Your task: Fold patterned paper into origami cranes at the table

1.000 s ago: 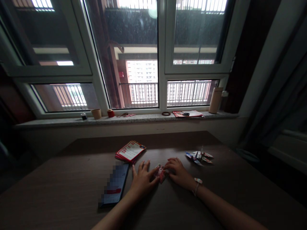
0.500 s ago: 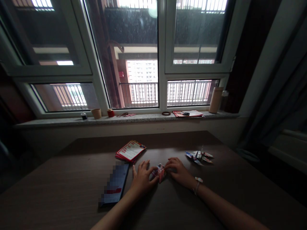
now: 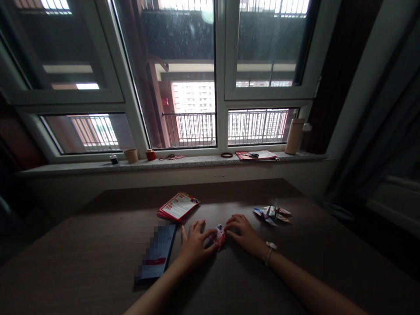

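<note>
Flat thing (image 3: 155, 253) beside the left hand (image 3: 193, 245) is getting pixelated out, no reading it. Over on the right hand (image 3: 244, 234), fingers (image 3: 233, 222) are covering part of the little folded paper (image 3: 219, 236). Both forearms are running off the bottom edge. Sill clutter (image 3: 170, 156) is looking too tiny to tell.

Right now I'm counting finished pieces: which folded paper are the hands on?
The small reddish folded paper between the left hand and right hand; both touch it. The pale folded figures lie apart, farther right on the table, untouched.

table (image 3: 98, 245): leaflets (image 3: 177, 206) far-centre, folded paper (image 3: 218, 236) between hands
right: probably folded figures (image 3: 271, 214)
sill (image 3: 197, 162): behind table
</note>
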Demonstrator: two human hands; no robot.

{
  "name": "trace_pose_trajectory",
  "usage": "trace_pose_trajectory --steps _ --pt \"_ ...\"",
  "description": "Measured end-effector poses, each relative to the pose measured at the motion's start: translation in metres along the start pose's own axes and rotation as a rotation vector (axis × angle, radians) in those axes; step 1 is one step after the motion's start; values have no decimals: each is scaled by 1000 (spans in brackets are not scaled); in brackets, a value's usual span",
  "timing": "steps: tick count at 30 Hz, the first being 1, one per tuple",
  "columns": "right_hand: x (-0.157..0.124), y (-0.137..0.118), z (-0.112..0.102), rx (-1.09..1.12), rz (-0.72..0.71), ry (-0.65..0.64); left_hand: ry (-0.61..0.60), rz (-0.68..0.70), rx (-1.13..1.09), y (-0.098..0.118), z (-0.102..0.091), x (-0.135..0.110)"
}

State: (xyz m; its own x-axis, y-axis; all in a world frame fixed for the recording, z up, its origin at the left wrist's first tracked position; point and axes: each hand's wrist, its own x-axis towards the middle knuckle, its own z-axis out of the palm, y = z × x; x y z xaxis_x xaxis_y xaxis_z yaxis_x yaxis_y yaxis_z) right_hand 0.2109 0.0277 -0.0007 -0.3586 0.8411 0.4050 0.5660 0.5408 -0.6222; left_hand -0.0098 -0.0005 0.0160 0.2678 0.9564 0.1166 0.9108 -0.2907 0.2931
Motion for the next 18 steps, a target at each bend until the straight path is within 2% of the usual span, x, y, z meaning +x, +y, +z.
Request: trace_pose_trajectory --steps 18 --pt "5 -8 9 -234 140 -27 -25 33 -17 -2 0 1"
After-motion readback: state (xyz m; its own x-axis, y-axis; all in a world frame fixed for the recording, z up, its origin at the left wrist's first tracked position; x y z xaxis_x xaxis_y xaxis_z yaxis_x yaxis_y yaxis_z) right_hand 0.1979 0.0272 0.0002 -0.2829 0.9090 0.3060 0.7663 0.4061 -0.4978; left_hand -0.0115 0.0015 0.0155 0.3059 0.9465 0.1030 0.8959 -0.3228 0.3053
